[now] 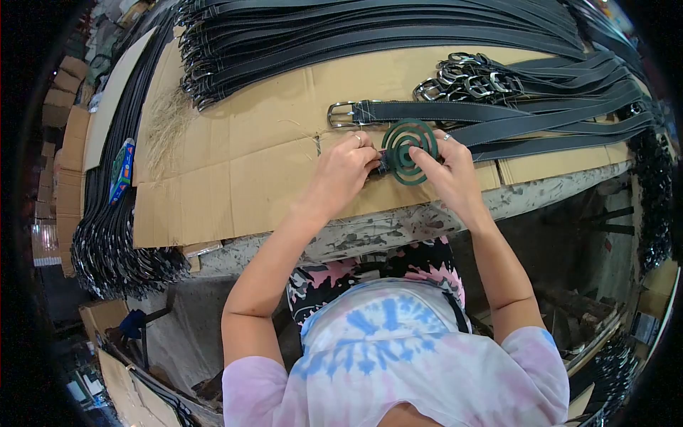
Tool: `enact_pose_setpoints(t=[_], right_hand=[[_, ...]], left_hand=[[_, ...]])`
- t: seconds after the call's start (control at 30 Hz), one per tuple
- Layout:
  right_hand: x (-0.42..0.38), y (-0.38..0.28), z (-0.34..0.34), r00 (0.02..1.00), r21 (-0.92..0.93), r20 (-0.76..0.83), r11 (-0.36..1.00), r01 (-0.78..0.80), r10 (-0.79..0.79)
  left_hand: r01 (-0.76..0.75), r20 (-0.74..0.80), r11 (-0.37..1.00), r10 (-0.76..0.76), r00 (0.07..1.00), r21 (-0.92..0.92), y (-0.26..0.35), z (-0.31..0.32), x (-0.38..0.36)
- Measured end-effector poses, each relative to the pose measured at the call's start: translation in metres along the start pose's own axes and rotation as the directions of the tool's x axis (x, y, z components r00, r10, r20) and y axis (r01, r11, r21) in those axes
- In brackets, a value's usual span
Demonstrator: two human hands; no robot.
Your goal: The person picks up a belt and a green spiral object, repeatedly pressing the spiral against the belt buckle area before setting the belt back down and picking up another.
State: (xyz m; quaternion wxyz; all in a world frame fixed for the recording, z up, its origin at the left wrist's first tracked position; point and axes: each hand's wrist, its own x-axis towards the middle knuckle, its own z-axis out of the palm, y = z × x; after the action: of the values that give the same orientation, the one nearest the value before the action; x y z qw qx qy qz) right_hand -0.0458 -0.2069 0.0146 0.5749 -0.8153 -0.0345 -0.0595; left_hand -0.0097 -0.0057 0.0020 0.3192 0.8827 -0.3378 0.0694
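A dark green spiral mosquito coil point(405, 125) is in my right hand point(451, 174), the thumb pressed near its centre. My left hand point(344, 171) is closed, its fingertips pinching the end of a dark belt point(382, 165) right beside the coil. The coil and my fingers cover most of that belt end, so I cannot see whether the coil touches it. Just beyond my hands lies another black belt point(441, 112) with light stitching and a silver buckle point(341, 114).
A cardboard sheet point(213, 192) covers the worktable. Stacked black belts point(384, 32) lie along the back, and a heap of buckled belts point(484, 78) sits at the right. Loose pale threads point(167, 132) and a blue-green box point(122, 171) on more belts are at the left.
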Motion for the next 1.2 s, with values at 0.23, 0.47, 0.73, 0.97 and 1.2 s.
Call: enact_pose_setpoints(t=[0.23,0.47,0.73,0.97,1.2], right_hand=[[-0.001,-0.001,0.000,1.000,0.015,0.013,1.000,-0.013,0.013],[-0.020,-0.006,-0.007,0.997,0.073,-0.039,0.995,-0.069,0.072],[-0.045,0.003,0.005,0.993,0.124,-0.120,0.992,0.006,0.008],[-0.047,0.008,0.005,0.984,0.179,-0.175,0.983,0.051,-0.019],[-0.050,0.010,0.007,0.982,0.197,-0.187,0.980,0.026,0.011]], left_hand=[[0.004,-0.002,1.000,-0.004,1.000,-0.005,0.000,0.001,0.000],[-0.164,0.114,0.977,0.149,0.982,0.135,-0.003,-0.001,0.007],[-0.403,0.263,0.862,0.329,0.907,0.308,0.002,-0.006,0.019],[-0.454,0.576,0.839,0.221,0.787,0.299,0.013,-0.027,0.041],[-0.498,0.601,0.808,0.237,0.764,0.314,0.006,-0.017,0.039]])
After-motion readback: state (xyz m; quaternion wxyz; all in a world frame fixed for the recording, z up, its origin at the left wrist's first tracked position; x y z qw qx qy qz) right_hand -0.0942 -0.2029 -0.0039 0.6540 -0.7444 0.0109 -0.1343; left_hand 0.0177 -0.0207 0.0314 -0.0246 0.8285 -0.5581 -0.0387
